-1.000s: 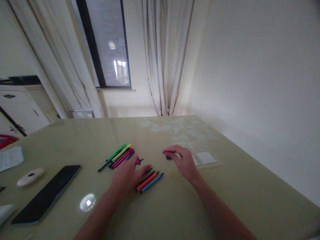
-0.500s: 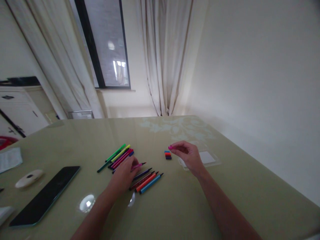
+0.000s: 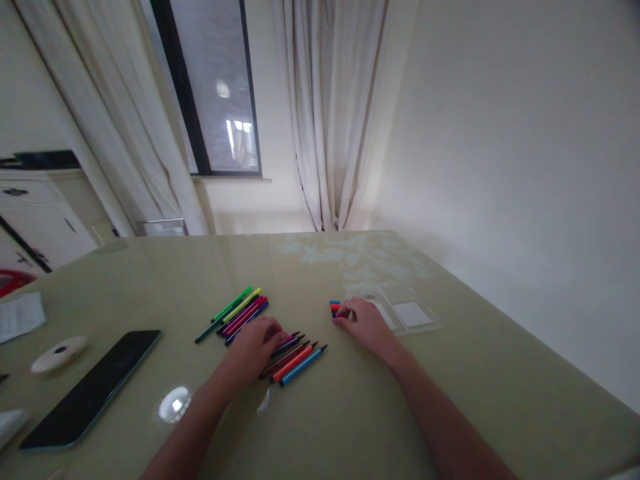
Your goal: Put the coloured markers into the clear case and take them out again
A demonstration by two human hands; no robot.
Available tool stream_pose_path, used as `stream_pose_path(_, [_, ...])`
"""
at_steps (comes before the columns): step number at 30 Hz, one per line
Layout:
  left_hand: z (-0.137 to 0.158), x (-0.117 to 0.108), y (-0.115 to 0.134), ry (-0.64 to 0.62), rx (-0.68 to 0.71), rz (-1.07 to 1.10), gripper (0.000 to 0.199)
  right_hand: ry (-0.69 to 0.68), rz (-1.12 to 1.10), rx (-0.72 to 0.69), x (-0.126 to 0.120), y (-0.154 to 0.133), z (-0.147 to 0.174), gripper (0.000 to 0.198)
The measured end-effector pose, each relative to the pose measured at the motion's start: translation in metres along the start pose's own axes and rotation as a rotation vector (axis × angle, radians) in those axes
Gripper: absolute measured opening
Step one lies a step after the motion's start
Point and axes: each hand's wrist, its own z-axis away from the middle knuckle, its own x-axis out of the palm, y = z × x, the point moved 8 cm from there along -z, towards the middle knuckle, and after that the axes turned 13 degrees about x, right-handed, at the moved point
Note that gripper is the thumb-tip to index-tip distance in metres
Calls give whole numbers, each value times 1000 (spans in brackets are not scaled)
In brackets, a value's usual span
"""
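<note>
My left hand (image 3: 256, 347) is closed around a pink-purple marker (image 3: 289, 337), whose dark tip points right. It holds the marker low, beside a row of uncapped markers; a blue marker (image 3: 303, 367), an orange-red marker (image 3: 294, 363) and a dark red one show there. My right hand (image 3: 364, 323) pinches a small pink-purple cap (image 3: 335, 321), mostly hidden by the fingertips. That cap is down at the near end of a short row of marker caps (image 3: 335, 304). Beyond my left hand lies a group of capped markers (image 3: 245, 313) in green, yellow, pink and blue.
A clear plastic case (image 3: 425, 320) lies under and right of my right hand. On the left are a dark phone (image 3: 93, 387), a white oval object (image 3: 59, 355), a paper packet (image 3: 21, 316) and a round shiny disc (image 3: 174, 404). A wall borders the table's right side.
My right hand has lowered the pink-purple cap toward me, to the row of caps. My left hand has brought the marker down and slightly right, to the uncapped row.
</note>
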Motion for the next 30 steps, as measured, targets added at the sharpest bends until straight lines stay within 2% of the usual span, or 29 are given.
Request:
stream_pose_path(5, [9, -31, -31, 208, -138, -350, 20, 18, 31, 15, 1, 1, 0, 7])
stream_pose_path(8, [13, -33, -46, 188, -192, -460, 21, 32, 30, 1, 3, 1, -2, 8])
stream_pose_path(10, [12, -28, -47, 155, -167, -461, 20, 54, 36, -1, 4, 0, -2, 8])
stream_pose_path(13, [8, -20, -35, 125, -95, -445, 17, 65, 13, -42, 7, -8, 1, 10])
stream_pose_path(16, [2, -10, -18, 101, -40, -420, 12, 33, -101, -117, 14, -26, 10, 10])
stream_pose_path(20, [-3, 2, 7, 87, 28, -296, 14, -29, -256, -209, 23, -48, 23, 36])
stream_pose_path(23, [-3, 9, 27, 79, 118, -203, 15, -20, -267, -268, 19, -55, 27, 24])
stream_pose_path(26, [1, 10, 44, 93, 185, -165, 15, 28, -310, -337, 9, -57, 29, 22])
stream_pose_path(30, [5, 8, 54, 72, 206, -269, 29, 29, -296, -435, 6, -67, 37, 22])
